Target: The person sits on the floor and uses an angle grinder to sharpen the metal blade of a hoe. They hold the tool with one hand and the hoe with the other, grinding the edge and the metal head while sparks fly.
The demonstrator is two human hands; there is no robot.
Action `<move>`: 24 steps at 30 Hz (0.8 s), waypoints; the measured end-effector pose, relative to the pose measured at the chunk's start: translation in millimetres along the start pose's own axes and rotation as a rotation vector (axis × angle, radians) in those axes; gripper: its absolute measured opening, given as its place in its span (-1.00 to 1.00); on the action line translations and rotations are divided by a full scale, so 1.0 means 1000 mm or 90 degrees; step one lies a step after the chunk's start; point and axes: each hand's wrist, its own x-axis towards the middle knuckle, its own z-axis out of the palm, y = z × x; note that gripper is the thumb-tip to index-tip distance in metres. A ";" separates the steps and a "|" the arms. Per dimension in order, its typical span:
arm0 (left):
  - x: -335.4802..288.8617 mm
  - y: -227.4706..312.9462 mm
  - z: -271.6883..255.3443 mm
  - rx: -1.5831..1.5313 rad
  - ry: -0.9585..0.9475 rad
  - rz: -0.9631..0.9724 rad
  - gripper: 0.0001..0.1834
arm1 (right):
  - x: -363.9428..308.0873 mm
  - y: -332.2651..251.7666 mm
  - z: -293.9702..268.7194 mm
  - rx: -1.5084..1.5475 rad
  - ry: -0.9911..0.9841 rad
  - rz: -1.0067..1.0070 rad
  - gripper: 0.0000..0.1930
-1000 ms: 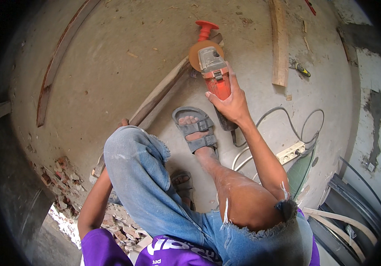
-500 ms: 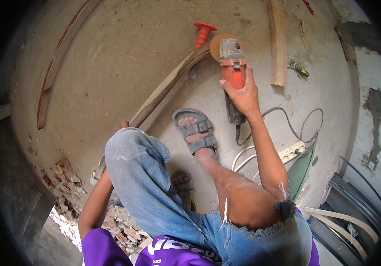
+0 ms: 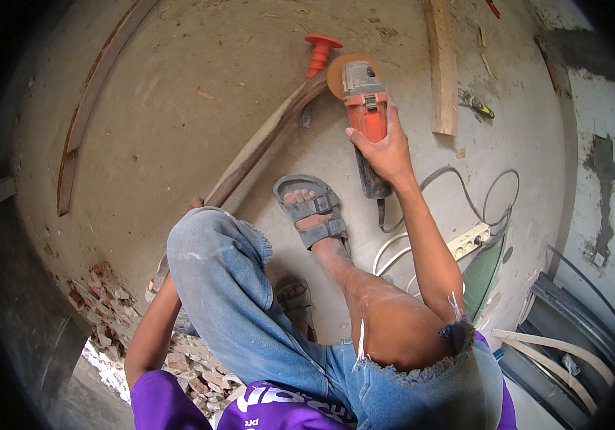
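Note:
My right hand (image 3: 387, 152) is wrapped round the body of a red, grey and black angle grinder (image 3: 366, 118). Its round orange-brown disc (image 3: 337, 72) meets the far end of a long, slightly curved wooden strip (image 3: 268, 132); exact contact is hard to make out. The strip slants from the floor toward my raised left knee. At its near part, fingertips of my left hand (image 3: 197, 203) show closed against the wood, while the knee hides the rest of the hand. Right beside the strip's far end stands a red ridged plastic piece with a flat round top (image 3: 322, 50).
Wooden boards lie at far left (image 3: 96, 93) and right (image 3: 442, 79). A yellow-black hand tool (image 3: 481, 108) lies beyond the right board. The grinder's cord (image 3: 458, 172) loops toward a white power strip (image 3: 469, 241). Broken rubble (image 3: 110, 301) lies lower left, dark plastic lengths (image 3: 572, 315) lower right.
The grinder, my right hand and the wooden strip's far end appear slightly further left; the whole view has shifted a little too. Both hands keep their holds.

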 end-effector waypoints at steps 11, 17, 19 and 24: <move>0.004 -0.008 -0.001 -0.013 0.009 -0.008 -0.38 | -0.022 -0.020 0.018 0.009 -0.115 -0.048 0.07; 0.018 -0.043 -0.005 -0.027 -0.026 0.070 -0.36 | -0.041 -0.032 0.015 0.030 -0.173 -0.045 0.06; 0.011 -0.030 -0.003 -0.044 -0.018 0.128 -0.44 | -0.046 -0.033 0.008 0.065 -0.120 -0.017 0.04; 0.051 -0.056 -0.009 0.417 0.186 0.297 -0.41 | -0.050 -0.006 -0.025 0.121 0.009 -0.002 -0.06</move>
